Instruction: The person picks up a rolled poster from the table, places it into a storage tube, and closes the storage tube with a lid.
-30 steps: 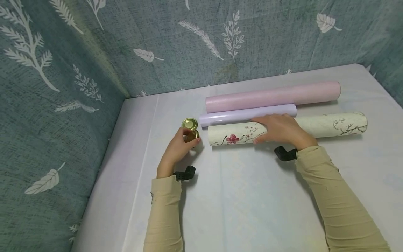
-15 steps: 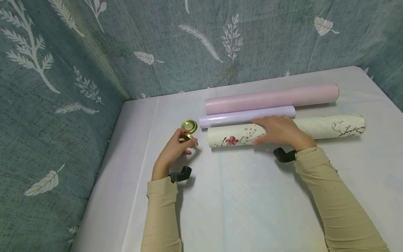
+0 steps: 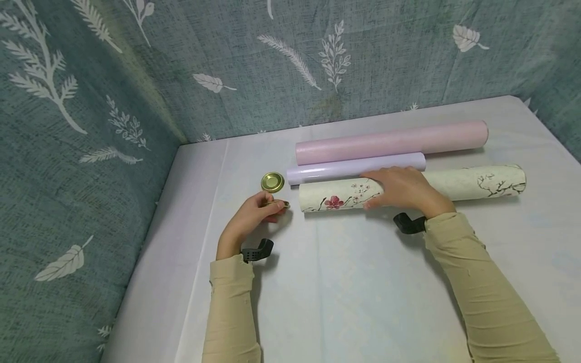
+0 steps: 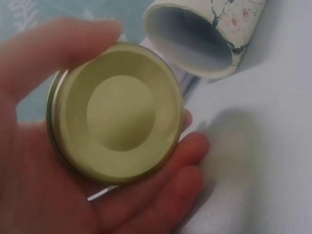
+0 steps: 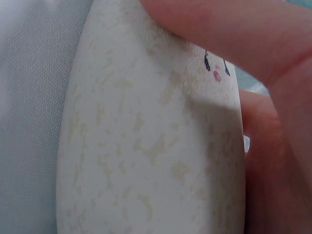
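Note:
In the head view my left hand (image 3: 245, 219) pinches a gold jar lid (image 4: 122, 114), held nearly edge-on to that camera. The left wrist view shows the lid's round face between the thumb and fingers. Just beyond this hand, a second gold jar lid (image 3: 272, 182) lies flat on the table. My right hand (image 3: 401, 187) grips a cream wallpaper roll (image 3: 463, 182) from above, thumb on the near side and fingers over the far side. Red blossoms and dark branches are printed on the roll, and its open left end faces the held lid.
Behind the cream roll lie a shiny lilac roll (image 3: 354, 168) and, farther back, a longer pink roll (image 3: 395, 142), roughly parallel. A white cloth covers the table (image 3: 354, 292). Green leaf-patterned fabric (image 3: 390, 55) hangs at the back and sides.
My left hand has drawn its lid slightly back from the flat one and tilted it until it shows edge-on in the head view. The right hand stays on the cream roll.

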Demonstrator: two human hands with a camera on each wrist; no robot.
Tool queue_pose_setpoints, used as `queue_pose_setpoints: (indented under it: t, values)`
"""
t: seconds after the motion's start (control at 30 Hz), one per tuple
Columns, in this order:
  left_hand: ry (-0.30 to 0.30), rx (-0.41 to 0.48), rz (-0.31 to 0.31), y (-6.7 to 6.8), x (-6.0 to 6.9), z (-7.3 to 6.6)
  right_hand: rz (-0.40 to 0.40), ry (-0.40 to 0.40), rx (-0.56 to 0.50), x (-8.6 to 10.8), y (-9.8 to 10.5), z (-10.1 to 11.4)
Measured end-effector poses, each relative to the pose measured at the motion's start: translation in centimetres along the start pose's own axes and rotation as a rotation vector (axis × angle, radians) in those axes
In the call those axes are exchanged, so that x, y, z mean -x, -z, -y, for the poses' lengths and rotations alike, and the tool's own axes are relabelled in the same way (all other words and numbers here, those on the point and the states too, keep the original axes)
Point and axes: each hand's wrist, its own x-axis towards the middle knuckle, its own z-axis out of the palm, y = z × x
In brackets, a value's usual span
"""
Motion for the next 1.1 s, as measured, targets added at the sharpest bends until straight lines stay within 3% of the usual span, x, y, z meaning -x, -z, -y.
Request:
queue_pose_setpoints:
  t: [0.23,0.5,0.77,1.0,1.1]
  values:
    - [-0.004,-0.004,0.003,0.03,-0.10,0.36,0.005,0.002,0.002,-0.04,-0.05,0.03]
    - [0.013,-0.108,-0.018,-0.04,-0.33,0.52,0.006,-0.002,-0.005,-0.01,-0.03,0.08]
    - [-0.024,-0.025,0.038,-0.28,-0.23,0.61,-0.001,-0.001,-0.007,-0.02,-0.06,0.15]
    - [-0.074,-0.139,-0.005,-0.49,-0.35,0.52,0.002,-0.009,0.001,-0.07,-0.05,0.11]
    - [-0.116,-0.146,-0.028,-0.63,-0.45,0.41,0.002,-0.007,-0.007,-0.12,-0.02,0.12]
